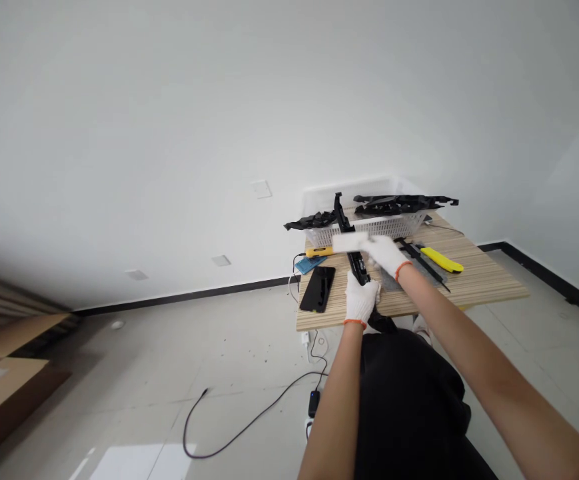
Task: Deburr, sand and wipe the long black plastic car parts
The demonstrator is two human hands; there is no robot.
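My left hand [361, 301], in a white knit glove with an orange cuff, is closed round the lower part of a long black moulded plastic piece [344, 220]. The piece slants up and away over the table's edge. My right hand [388, 256], gloved the same way, is closed on a flat white piece [349, 242], smeared by motion. That white piece crosses in front of the black part; whether they touch I cannot tell. Behind them, a white plastic basket [399, 227] holds more black plastic pieces [404, 203], which stick out over its rim.
On the wood-grain table [489, 283] lie a black phone [318, 289], a blue card-like item [310, 264], a yellow corded tool [318, 253], a yellow-handled cutter [442, 259] and a black caliper-like tool [422, 263]. A black cable [249, 425] curls across the floor.
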